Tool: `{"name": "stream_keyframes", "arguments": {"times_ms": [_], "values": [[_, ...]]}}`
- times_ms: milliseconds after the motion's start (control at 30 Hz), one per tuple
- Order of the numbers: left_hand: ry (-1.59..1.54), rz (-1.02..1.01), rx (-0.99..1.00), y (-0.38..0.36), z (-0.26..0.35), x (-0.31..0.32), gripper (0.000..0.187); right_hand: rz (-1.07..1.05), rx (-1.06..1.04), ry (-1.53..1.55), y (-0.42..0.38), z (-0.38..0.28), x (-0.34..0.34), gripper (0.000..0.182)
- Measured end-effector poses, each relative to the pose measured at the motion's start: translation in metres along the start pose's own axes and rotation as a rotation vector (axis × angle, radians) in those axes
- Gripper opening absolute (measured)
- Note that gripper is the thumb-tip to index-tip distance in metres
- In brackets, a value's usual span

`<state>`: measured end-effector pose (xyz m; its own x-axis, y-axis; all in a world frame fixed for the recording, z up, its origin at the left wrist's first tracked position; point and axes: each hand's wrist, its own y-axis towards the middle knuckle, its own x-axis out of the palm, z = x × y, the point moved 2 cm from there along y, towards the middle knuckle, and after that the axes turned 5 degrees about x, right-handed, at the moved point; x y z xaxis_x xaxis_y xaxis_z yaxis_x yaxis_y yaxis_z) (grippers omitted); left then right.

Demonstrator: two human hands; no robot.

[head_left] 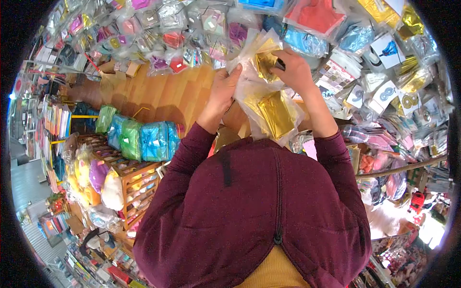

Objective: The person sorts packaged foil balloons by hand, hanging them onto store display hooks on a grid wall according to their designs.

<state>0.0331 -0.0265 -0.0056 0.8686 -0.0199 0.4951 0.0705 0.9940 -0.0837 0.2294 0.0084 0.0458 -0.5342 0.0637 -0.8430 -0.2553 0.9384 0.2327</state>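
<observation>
Up at the hanging display, my left hand grips the edge of a clear plastic bag, thumb pointing up. My right hand has its fingers curled at the right side of a folded gold foil packet in that plastic. A small dark spot shows between the right fingers; I cannot tell what it is. Just below both hands, a second gold foil packet in clear plastic lies close in front of my chest.
Rows of bagged goods hang ahead, including a red packet and blue foil packets. Number-printed packets hang at right. To the left are a wooden rack and wrapped blue and green bundles above the wooden floor.
</observation>
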Motion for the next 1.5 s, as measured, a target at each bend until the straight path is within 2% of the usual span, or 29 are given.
{"name": "stream_keyframes", "arguments": {"times_ms": [67, 200, 300, 400, 467, 500, 567, 600, 667, 800, 867, 967, 1133, 1200, 1267, 1433, 1500], "values": [[-0.032, 0.038, -0.008, 0.001, 0.003, 0.003, 0.031, -0.098, -0.017, -0.108, -0.001, 0.0, 0.0, 0.039], [-0.024, 0.051, 0.061, 0.003, 0.004, 0.012, 0.034, -0.039, -0.011, -0.045, -0.002, -0.005, -0.01, 0.039], [0.035, 0.019, 0.058, 0.004, 0.004, 0.021, 0.033, 0.047, -0.1, 0.105, 0.002, -0.009, -0.013, 0.043], [0.106, 0.03, 0.173, 0.006, 0.006, 0.031, 0.031, 0.026, -0.129, 0.138, 0.0, -0.001, 0.001, 0.053], [0.315, 0.007, 0.226, 0.008, -0.001, 0.03, 0.032, -0.012, -0.003, 0.172, -0.004, 0.003, 0.004, 0.054], [0.31, 0.017, 0.226, 0.009, -0.01, 0.025, 0.032, 0.052, -0.014, 0.145, -0.006, 0.009, 0.01, 0.051], [0.88, 0.034, 0.357, 0.014, -0.025, 0.017, 0.038, 0.067, 0.034, 0.107, -0.012, 0.012, 0.013, 0.05], [0.876, 0.042, 0.356, 0.01, -0.021, 0.023, 0.038, 0.092, 0.088, 0.069, -0.015, 0.013, 0.014, 0.049], [1.077, 0.123, 0.434, -0.003, -0.007, 0.039, 0.037, 0.129, 0.099, 0.044, -0.021, 0.018, 0.022, 0.044], [0.947, 0.05, 0.507, -0.004, -0.016, 0.039, 0.029, 0.164, 0.085, -0.02, -0.033, 0.018, 0.022, 0.029], [1.062, 0.017, 0.611, -0.005, -0.017, 0.04, 0.025, 0.175, 0.084, -0.009, -0.039, 0.018, 0.024, 0.026], [1.095, -0.024, 0.634, -0.006, -0.018, 0.038, 0.024, 0.167, 0.077, 0.0, -0.048, 0.026, 0.034, 0.022], [1.059, -0.033, 0.609, 0.013, -0.024, 0.023, 0.023, 0.099, 0.085, -0.009, -0.061, 0.021, 0.041, 0.02], [1.053, -0.03, 0.601, 0.015, -0.027, 0.019, 0.023, -0.016, 0.168, -0.035, -0.063, 0.019, 0.04, 0.02], [0.991, -0.027, 0.455, 0.015, -0.03, 0.018, 0.023, -0.023, 0.169, -0.047, -0.065, 0.021, 0.041, 0.021], [1.044, -0.011, 0.47, 0.015, -0.04, 0.014, 0.026, -0.028, 0.163, -0.064, -0.071, 0.028, 0.05, 0.022], [1.07, -0.007, 0.511, 0.021, -0.043, 0.01, 0.027, -0.145, 0.163, -0.014, -0.071, 0.024, 0.052, 0.023]]}}
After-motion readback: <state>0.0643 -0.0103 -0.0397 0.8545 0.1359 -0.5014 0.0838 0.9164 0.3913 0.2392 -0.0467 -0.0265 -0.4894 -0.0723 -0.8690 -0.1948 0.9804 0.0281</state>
